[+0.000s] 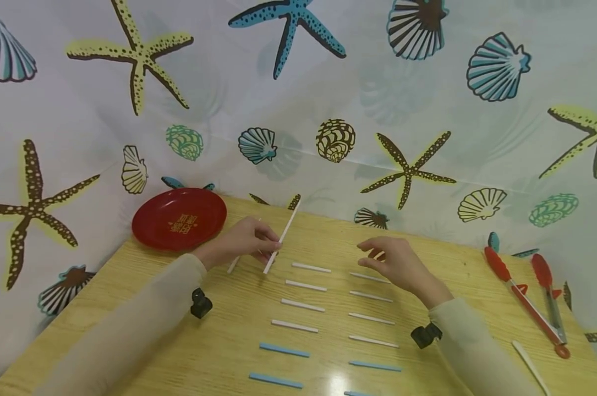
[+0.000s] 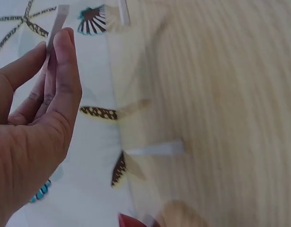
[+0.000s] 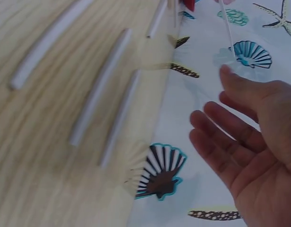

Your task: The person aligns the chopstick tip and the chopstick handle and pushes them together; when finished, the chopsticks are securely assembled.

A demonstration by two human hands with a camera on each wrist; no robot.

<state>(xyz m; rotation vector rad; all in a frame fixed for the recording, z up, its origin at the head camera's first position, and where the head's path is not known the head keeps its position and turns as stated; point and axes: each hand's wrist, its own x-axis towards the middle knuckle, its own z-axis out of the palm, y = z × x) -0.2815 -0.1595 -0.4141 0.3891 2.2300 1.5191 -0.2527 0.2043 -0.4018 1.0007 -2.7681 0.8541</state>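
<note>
My left hand (image 1: 251, 240) pinches a long white chopstick (image 1: 289, 223) between thumb and fingers, tilted over the table. In the left wrist view the squared end of this chopstick (image 2: 61, 13) rises above the fingertips. Another long white chopstick (image 1: 234, 264) lies beside that hand, partly hidden behind it. My right hand (image 1: 397, 263) hovers empty above the far end of a column of thin white sticks (image 1: 371, 297), its fingers loosely bent. A second column holds thicker white sticks (image 1: 305, 285), between the two hands.
Blue sticks (image 1: 284, 350) continue both columns toward the near edge. A red plate (image 1: 152, 223) leans at the back left. Red-tipped tongs (image 1: 528, 308) and a white utensil (image 1: 528, 360) lie at the right. A shell-patterned cloth (image 1: 318, 99) hangs behind the table.
</note>
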